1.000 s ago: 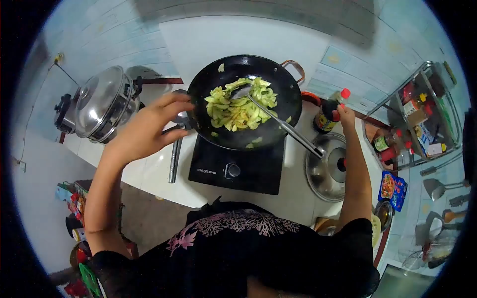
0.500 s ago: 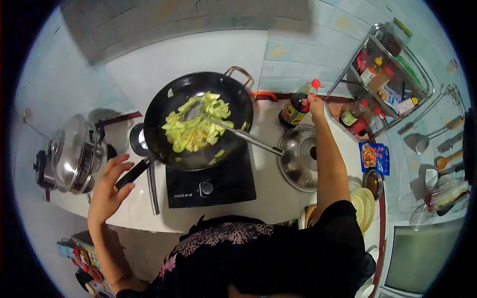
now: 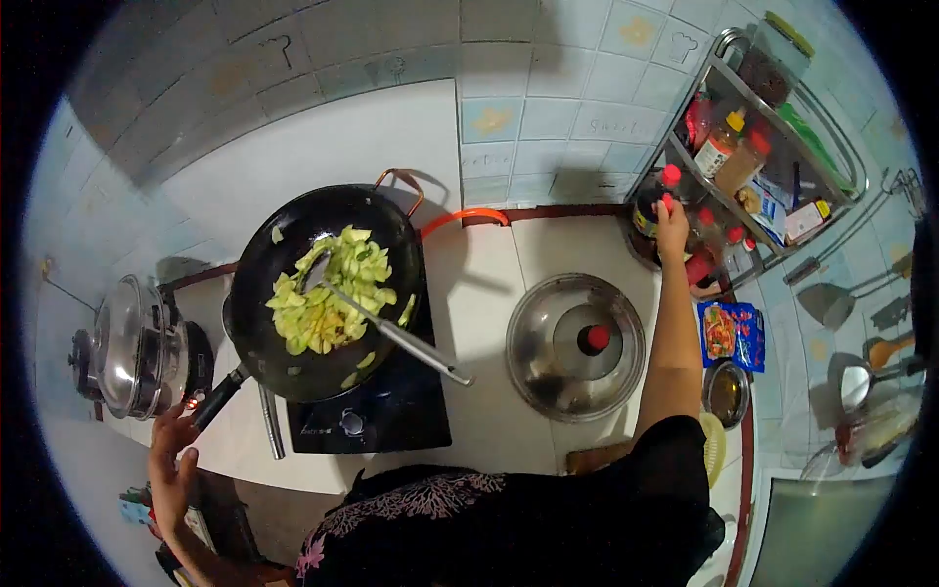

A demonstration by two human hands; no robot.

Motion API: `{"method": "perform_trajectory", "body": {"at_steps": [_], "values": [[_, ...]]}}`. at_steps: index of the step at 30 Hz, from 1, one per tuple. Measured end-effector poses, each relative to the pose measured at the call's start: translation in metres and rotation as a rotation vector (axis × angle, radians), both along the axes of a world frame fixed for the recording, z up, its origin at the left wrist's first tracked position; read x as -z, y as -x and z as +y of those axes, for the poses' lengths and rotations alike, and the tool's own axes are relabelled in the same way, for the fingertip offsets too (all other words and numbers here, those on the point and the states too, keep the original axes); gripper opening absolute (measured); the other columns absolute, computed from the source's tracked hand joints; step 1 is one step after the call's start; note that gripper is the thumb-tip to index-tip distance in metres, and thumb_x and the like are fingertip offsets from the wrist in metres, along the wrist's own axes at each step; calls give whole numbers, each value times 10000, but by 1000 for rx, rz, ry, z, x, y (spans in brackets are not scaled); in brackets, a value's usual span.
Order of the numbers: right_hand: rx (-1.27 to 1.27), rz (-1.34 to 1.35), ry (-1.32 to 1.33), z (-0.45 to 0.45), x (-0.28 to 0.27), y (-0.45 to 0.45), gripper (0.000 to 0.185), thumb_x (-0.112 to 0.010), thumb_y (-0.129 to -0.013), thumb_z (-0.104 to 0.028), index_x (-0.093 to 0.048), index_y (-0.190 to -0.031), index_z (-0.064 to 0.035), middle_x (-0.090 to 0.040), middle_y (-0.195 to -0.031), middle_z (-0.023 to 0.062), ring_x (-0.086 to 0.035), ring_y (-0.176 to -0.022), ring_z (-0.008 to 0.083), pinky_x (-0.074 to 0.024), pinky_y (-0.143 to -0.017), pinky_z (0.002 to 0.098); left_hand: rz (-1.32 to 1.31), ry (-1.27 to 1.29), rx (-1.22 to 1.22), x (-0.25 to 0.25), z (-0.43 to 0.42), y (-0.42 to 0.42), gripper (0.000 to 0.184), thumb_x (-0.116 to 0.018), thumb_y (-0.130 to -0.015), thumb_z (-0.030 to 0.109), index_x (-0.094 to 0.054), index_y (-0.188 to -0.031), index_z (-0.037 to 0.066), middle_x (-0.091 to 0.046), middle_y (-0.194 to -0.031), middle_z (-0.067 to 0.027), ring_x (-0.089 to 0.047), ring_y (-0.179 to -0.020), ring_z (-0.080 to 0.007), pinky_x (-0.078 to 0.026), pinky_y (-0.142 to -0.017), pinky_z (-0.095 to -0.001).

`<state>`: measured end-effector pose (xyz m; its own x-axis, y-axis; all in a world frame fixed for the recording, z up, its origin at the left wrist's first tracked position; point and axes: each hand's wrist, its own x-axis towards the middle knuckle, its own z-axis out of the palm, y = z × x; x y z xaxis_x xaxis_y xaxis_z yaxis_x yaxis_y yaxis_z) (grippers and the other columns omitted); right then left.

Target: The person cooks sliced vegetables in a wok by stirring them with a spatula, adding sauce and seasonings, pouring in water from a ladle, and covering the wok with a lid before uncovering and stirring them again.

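My right hand (image 3: 672,230) is closed round the red-capped neck of a dark sauce bottle (image 3: 647,211), upright beside the metal rack. My left hand (image 3: 174,445) is near the end of the black wok handle (image 3: 219,397), its fingers apart; whether it touches the handle is unclear. The black wok (image 3: 256,323) sits on the induction cooker (image 3: 381,423), tilted in view. Sliced green vegetable pieces (image 3: 337,292) lie in it. A metal spatula (image 3: 396,335) rests in the wok with its handle over the right rim.
A glass lid (image 3: 548,367) with a red-topped knob lies on the counter right of the wok. Further right are a blue packet (image 3: 732,336) and a bowl of oil (image 3: 726,393). The rack (image 3: 773,247) holds bottles. A steamer pot (image 3: 132,347) stands at left.
The view has turned to the right. My right hand has carried the sauce bottle from beside the lid to the rack. My left hand has moved down from the wok rim to near its handle.
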<state>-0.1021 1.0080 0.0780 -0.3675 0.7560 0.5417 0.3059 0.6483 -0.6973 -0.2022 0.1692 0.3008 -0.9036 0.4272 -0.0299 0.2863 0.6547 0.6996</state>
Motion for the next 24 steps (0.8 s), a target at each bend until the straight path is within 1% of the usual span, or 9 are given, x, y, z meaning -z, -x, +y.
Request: {"method": "perform_trajectory", "body": {"at_steps": [1,2,6,13,16,17,19,20,24], "values": [[16,1,-7,16,12,-2,246,-564,-899,-229,-600,-932,12,-683,-831,114,-648,-777,219,-480,-728,334,6,2,-17,-1,5,-4,539,-609,-898,232,-396,-1344,16,-482,-1290,-112,-521,-1117,-220,-414,-976,-361],[27,-16,-11,16,11,-3,244,-564,-900,-225,-600,-921,15,-683,-831,117,-649,-776,217,-481,-726,330,65,-2,-73,-3,17,-8,419,-575,-867,322,-565,-1110,-20,-482,-1278,-145,-550,-1083,-246,-440,-907,-330],[63,-23,-30,36,29,-6,242,-565,-905,-218,-603,-884,20,-683,-832,114,-645,-772,198,-484,-720,317,27,-19,-170,-4,27,-4,455,-613,-855,374,-572,-1073,-23,-489,-1262,-160,-547,-1054,-240,-436,-904,-346],[77,176,221,105,83,2,243,-558,-906,-220,-603,-860,14,-663,-789,119,-635,-757,182,-493,-723,327,132,45,-100,-7,47,-3,283,-611,-845,190,-576,-1016,-33,-519,-1234,-148,-550,-1028,-209,-436,-889,-323],[252,-558,-204,152,91,-4,320,-562,-858,-273,-594,-899,43,-636,-835,247,-630,-781,376,-491,-690,421,52,33,-128,-10,42,-8,275,-588,-860,138,-560,-1082,-21,-495,-1280,-129,-518,-1110,-216,-409,-940,-342],[-16,-473,-136,113,53,-15,314,-553,-855,-263,-597,-916,41,-630,-872,262,-612,-829,417,-482,-705,451,4,86,-124,-14,33,-9,337,-586,-884,180,-541,-1156,-13,-472,-1315,-114,-495,-1173,-234,-385,-989,-371],[109,-792,-97,129,48,6,301,-563,-860,-237,-595,-987,34,-632,-906,249,-615,-852,391,-474,-738,443,148,99,-5,-18,35,-9,257,-596,-807,41,-580,-1055,-24,-501,-1271,-132,-543,-1057,-214,-439,-897,-315],[-80,-682,-114,90,18,16,300,-558,-868,-217,-584,-1031,33,-634,-910,237,-617,-858,374,-474,-750,421,163,108,2,-16,26,-8,274,-605,-800,34,-577,-1068,-21,-498,-1274,-129,-541,-1059,-213,-440,-902,-318],[-685,-458,78,-198,-142,40,317,-542,-884,-157,-540,-1157,6,-623,-983,169,-615,-906,313,-469,-785,348,180,96,-52,6,-9,3,351,-637,-783,-7,-573,-1127,19,-502,-1271,-125,-534,-1104,-239,-448,-907,-336]]}}
